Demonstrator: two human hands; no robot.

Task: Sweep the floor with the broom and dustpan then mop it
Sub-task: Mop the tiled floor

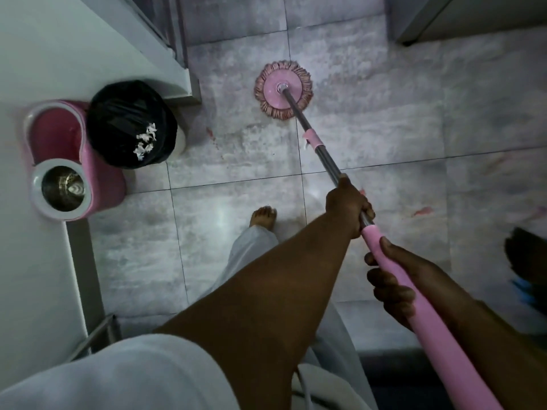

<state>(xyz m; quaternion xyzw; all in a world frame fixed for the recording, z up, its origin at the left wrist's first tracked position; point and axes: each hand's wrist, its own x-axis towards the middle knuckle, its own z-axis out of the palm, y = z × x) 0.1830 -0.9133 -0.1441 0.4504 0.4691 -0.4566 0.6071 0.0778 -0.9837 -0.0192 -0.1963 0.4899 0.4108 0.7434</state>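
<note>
- While gripping one mop handle (325, 161) with both hands, standing over a grey tiled floor (236, 261).
- Left hand (347, 207): fingers wrapped tight round the bare metal part of the shaft, just above the start of the pink sleeve; closed fully on it.
- Right hand (396, 279): fingers (384, 287) curled shut round the pink sleeve, just below the left hand along the shaft, thumb lying on top.
- One round pink mop head (283, 89), far beyond the left fingertips at the shaft's other end, lying flat on the tiles with its fringe spread around the disc.
- One pink locking collar (314, 137) on the shaft, between the left fingers and the mop head.
- One pink-and-white spin bucket (63, 161), well to the left of both hands, with one steel basket (63, 187) in its near compartment.
- One bin lined with a black bag (130, 124), touching the bucket's right side, holding a few white scraps (145, 142).
- One bare foot (262, 216), left of the left fingers, below a pale trouser leg.
- Several reddish smears (421, 211) on the tiles, one right of the left hand.
- Dark blurred object (527, 255) at the right edge, right of the right hand; cannot tell what.
</note>
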